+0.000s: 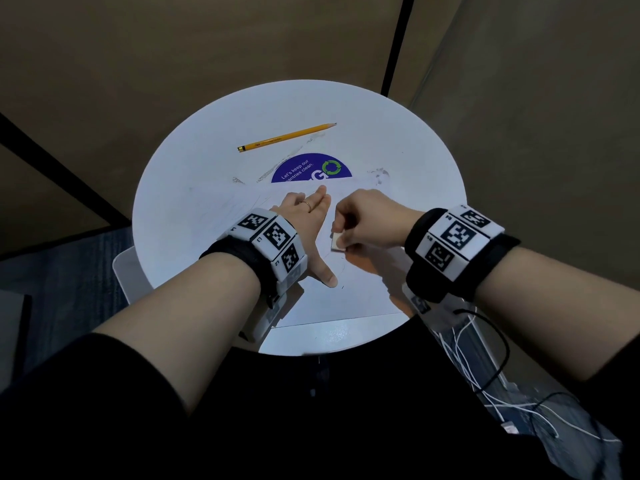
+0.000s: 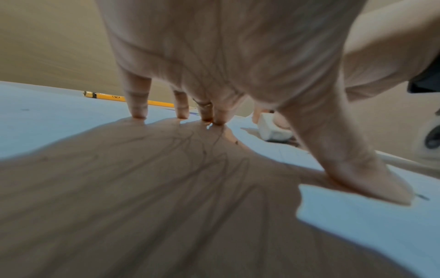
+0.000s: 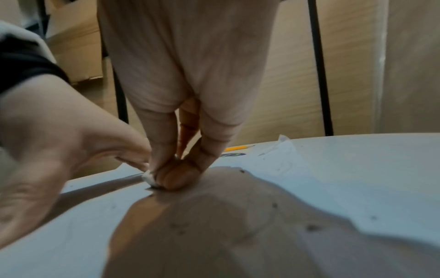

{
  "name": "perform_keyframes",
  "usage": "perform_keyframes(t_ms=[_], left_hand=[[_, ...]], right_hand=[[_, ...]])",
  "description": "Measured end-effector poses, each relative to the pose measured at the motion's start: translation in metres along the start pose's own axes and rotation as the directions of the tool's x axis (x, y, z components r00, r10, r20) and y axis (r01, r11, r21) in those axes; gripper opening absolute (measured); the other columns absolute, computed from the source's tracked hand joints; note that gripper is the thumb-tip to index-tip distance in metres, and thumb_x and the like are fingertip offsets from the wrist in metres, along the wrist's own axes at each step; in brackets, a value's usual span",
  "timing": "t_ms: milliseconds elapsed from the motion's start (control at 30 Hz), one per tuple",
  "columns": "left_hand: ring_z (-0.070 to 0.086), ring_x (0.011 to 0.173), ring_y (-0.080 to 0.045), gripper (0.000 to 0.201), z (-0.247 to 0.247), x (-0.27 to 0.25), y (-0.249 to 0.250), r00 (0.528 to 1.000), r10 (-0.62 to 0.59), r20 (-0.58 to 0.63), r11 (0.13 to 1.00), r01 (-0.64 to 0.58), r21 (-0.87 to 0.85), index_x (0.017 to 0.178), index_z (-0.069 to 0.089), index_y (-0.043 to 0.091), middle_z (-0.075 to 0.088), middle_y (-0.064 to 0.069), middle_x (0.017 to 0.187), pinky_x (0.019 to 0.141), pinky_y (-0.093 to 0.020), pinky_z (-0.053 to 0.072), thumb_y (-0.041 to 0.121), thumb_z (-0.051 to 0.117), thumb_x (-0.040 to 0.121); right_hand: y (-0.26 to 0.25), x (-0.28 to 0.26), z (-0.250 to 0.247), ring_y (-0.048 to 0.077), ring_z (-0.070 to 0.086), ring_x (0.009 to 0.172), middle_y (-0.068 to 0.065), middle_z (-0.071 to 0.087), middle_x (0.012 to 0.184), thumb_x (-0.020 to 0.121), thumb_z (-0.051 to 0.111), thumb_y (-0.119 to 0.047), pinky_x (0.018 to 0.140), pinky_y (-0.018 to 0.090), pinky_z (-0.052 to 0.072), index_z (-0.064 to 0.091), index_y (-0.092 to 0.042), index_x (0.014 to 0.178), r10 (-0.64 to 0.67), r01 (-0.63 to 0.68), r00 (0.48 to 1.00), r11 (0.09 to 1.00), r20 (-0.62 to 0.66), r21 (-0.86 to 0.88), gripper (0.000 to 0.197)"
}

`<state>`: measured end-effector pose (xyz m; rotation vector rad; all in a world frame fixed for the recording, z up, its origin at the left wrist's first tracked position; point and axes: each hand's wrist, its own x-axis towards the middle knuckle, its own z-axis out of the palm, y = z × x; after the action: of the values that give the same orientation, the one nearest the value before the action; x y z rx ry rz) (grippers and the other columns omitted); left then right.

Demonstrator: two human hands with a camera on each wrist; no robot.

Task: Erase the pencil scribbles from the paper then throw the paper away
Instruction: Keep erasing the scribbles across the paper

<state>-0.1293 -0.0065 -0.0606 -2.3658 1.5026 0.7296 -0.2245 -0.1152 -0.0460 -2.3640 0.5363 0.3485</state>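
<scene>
A: White paper [image 1: 360, 292] lies flat on the round desk [image 1: 180, 202], directly under both hands. Left hand [image 1: 308, 233] is spread, fingers straight, thumb splayed toward me, pressing the sheet down.

B: Right hand?

A: Right hand [image 1: 367, 220] pinches a small white eraser [image 1: 337, 242] between thumb and fingertips; right wrist view shows its tip touching the sheet, just right of the left palm.

B: Where do the marks lie from the eraser?

A: Faint pencil lines show beside it, between left thumb and eraser, plus fainter strokes under and beyond the left hand. Right hand is nearer the close ones. My judgement: erasing unfinished; strokes should run away from the pinning hand so the sheet won't buckle.

B: Anything else?

A: Yellow pencil [image 1: 287, 136] at the far side, well apart, lying crosswise; eraser crumbs scattered.
</scene>
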Motion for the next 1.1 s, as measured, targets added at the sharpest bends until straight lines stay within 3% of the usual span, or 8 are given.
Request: perform_keyframes(t_ms=[67,133,300,533,667,833,1000,1100], left_hand=[[-0.003,0.144,-0.023,0.135,-0.001,-0.001,0.0,1.0,-0.001,-0.002,1.0,0.001,-0.002,0.15,-0.013,0.019,-0.017,0.008,0.157,0.114,-0.042,0.021,0.068,0.073,0.058],[-0.002,0.144,-0.024,0.134,-0.002,-0.002,0.001,1.0,0.001,-0.006,1.0,-0.001,-0.007,0.15,-0.012,0.019,-0.017,0.008,0.157,0.114,-0.042,0.021,0.067,0.073,0.059],[-0.001,0.143,-0.024,0.132,-0.002,-0.002,0.001,1.0,0.008,-0.007,1.0,-0.008,-0.015,0.151,-0.006,0.019,-0.016,0.007,0.157,0.112,-0.042,0.023,0.066,0.074,0.058],[0.001,0.143,-0.024,0.119,-0.001,-0.002,0.0,1.0,0.011,-0.023,0.999,-0.011,-0.038,0.15,0.016,0.024,-0.014,0.009,0.157,0.111,-0.043,0.024,0.065,0.076,0.056],[-0.001,0.144,-0.025,0.126,0.0,0.0,0.0,1.0,0.006,-0.013,0.999,-0.006,-0.032,0.152,0.008,0.022,-0.016,0.008,0.157,0.113,-0.044,0.023,0.066,0.075,0.056],[0.001,0.143,-0.024,0.125,-0.001,-0.002,0.001,1.0,0.002,-0.019,0.999,-0.003,-0.036,0.151,0.006,0.023,-0.014,0.009,0.157,0.111,-0.044,0.025,0.064,0.076,0.057],[-0.003,0.144,-0.023,0.133,0.0,-0.002,-0.001,1.0,0.015,-0.015,0.998,-0.015,-0.056,0.152,-0.005,0.019,-0.015,0.008,0.157,0.115,-0.043,0.021,0.064,0.076,0.057],[-0.003,0.144,-0.023,0.132,-0.001,-0.004,0.0,1.0,0.01,-0.005,0.999,-0.01,-0.042,0.151,-0.007,0.019,-0.016,0.008,0.157,0.115,-0.043,0.021,0.064,0.076,0.058]], right_hand=[[0.0,0.005,-0.003,0.006,0.053,0.066,-0.001,0.059,0.079,0.08,0.068,-0.008,0.053,0.004,0.038,0.062,-0.01,0.084,0.016,-0.016,0.997,1.0,-0.073,-0.003,0.007],[-0.003,0.004,0.0,0.01,0.053,0.071,-0.001,0.058,0.078,0.079,0.069,-0.008,0.058,0.009,0.038,0.063,-0.007,0.086,0.008,-0.006,0.996,1.0,-0.094,0.015,0.009],[-0.008,-0.002,0.007,0.007,0.052,0.065,-0.007,0.054,0.067,0.078,0.069,-0.009,0.06,0.013,0.04,0.059,-0.012,0.081,-0.029,0.03,0.999,0.999,0.029,-0.02,0.011],[-0.012,0.004,0.004,0.016,0.054,0.078,0.005,0.061,0.084,0.077,0.07,-0.009,0.06,0.016,0.039,0.052,-0.015,0.073,-0.046,0.044,0.998,0.997,-0.036,-0.069,0.019],[-0.012,-0.003,0.005,0.016,0.058,0.077,0.002,0.064,0.083,0.076,0.07,-0.007,0.071,0.025,0.047,0.052,-0.017,0.071,-0.035,0.041,0.995,0.998,0.098,-0.057,0.021],[-0.011,0.008,0.001,0.017,0.052,0.075,0.006,0.059,0.081,0.078,0.068,-0.008,0.058,0.015,0.036,0.058,-0.009,0.08,-0.027,0.018,0.995,0.995,-0.1,-0.093,0.01],[-0.014,-0.01,0.012,0.004,0.052,0.064,-0.005,0.056,0.069,0.075,0.071,-0.007,0.059,0.012,0.04,0.061,-0.009,0.082,-0.05,0.052,0.995,0.998,0.083,-0.025,0.012],[-0.011,-0.006,0.008,0.008,0.052,0.067,0.001,0.06,0.078,0.078,0.068,-0.008,0.059,0.008,0.039,0.061,-0.01,0.085,-0.057,0.06,0.997,0.997,0.058,-0.054,0.01]])
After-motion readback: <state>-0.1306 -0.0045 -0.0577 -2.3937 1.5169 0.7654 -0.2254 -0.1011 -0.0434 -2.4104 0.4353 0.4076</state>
